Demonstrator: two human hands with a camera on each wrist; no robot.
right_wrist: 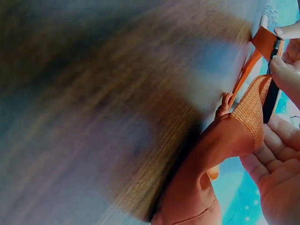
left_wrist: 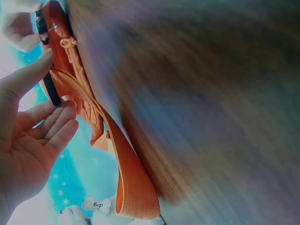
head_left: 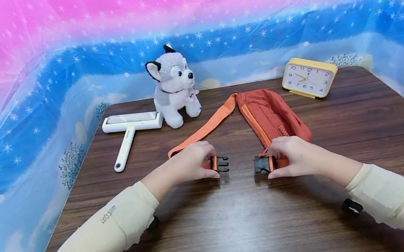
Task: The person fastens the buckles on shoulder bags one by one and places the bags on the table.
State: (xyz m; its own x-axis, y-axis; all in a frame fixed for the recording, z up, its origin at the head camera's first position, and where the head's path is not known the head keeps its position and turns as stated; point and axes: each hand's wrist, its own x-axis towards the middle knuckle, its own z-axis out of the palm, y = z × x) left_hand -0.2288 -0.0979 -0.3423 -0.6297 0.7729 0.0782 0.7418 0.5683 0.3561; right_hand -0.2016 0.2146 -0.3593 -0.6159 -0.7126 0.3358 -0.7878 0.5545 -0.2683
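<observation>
A rust-red waist bag [head_left: 272, 116] lies on the table, its orange strap [head_left: 206, 126] running to the left. My left hand [head_left: 191, 162] pinches the pronged half of a black buckle [head_left: 223, 164] between thumb and fingers. Across a small gap, my right hand [head_left: 295, 156] pinches the socket half of the buckle [head_left: 261, 164] at the bag's near end. The prongs point right, toward the socket, and the two halves are apart. In the left wrist view the strap [left_wrist: 136, 183] loops down from the left hand [left_wrist: 33, 136]. The right wrist view shows the right hand [right_wrist: 281, 154] beside the bag [right_wrist: 197, 187].
Behind the left hand sits a grey-and-white plush dog [head_left: 175, 89]. A white lint roller [head_left: 127, 143] lies to its left. A yellow alarm clock [head_left: 309, 77] stands at the back right of the brown wooden table [head_left: 225, 234]. A patterned cloth [head_left: 213, 42] rises behind the table.
</observation>
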